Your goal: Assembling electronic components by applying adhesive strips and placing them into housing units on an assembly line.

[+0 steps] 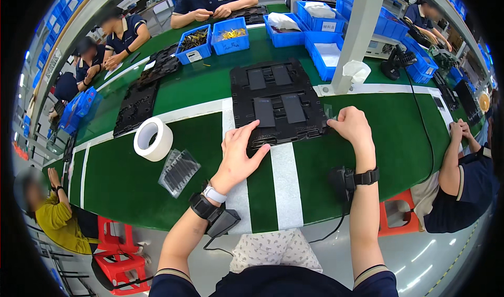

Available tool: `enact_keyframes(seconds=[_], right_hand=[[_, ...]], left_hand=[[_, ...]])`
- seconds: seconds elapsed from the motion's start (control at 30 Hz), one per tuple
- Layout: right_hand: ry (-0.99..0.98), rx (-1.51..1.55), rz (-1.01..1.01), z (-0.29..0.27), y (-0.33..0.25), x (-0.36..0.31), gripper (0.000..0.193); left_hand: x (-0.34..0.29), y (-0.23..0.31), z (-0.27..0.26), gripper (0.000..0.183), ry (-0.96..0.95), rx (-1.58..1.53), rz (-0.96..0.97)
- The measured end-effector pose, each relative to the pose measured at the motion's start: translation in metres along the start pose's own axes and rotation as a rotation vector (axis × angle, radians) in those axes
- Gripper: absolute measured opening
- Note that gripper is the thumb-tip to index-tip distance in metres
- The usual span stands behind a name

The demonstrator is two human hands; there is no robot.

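Note:
A black plastic tray (241, 95) lies in front of me, holding several flat dark rectangular panels (263, 112) in its recesses. My left hand (239, 155) has its fingers spread at the tray's near left corner, with fingertips touching the edge. At the tray's right side, my right hand (353, 128) pinches a small clear film strip (328, 111) between thumb and forefinger. To the left of my left hand lies a stack of clear plastic sheets (179, 173) with dark strips. A wide roll of white tape (165, 142) stands just beyond that stack.
Blue bins (231, 46) with small parts stand across the green table (205, 87). A white post (357, 40) rises at the right, with a black cable (420, 121) hanging nearby. More black trays (134, 110) lie left. Several people sit around the table.

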State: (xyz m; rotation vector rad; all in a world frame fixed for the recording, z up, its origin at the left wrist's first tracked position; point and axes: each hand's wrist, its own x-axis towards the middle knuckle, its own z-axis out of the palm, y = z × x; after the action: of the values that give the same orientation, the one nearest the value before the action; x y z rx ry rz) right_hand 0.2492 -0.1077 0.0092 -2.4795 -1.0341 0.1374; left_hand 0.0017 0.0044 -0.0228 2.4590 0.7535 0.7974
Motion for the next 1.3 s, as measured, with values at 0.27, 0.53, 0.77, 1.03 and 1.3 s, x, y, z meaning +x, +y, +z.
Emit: enact_keyframes(seconds=[0.27,0.53,0.77,1.03,1.3], right_hand=[[0.257,0.094,-0.027,0.008,-0.015,-0.003,0.027],[0.276,0.170,-0.395,0.033,-0.015,0.001,0.042],[0.110,0.143,-0.347,0.038,-0.017,-0.004,0.052],[0.116,0.162,-0.346,0.039,-0.021,-0.009,0.052],[0.206,0.175,-0.497,0.046,-0.029,-0.012,0.049]], left_hand=[[-0.001,-0.001,0.000,0.057,-0.030,0.015,0.070],[-0.002,-0.002,0.000,0.059,-0.020,-0.001,0.064],[-0.001,-0.002,0.002,0.061,-0.041,-0.036,0.084],[-0.002,0.000,0.001,0.057,-0.028,-0.092,0.010],[-0.007,0.001,0.002,0.055,-0.092,0.146,0.016]])
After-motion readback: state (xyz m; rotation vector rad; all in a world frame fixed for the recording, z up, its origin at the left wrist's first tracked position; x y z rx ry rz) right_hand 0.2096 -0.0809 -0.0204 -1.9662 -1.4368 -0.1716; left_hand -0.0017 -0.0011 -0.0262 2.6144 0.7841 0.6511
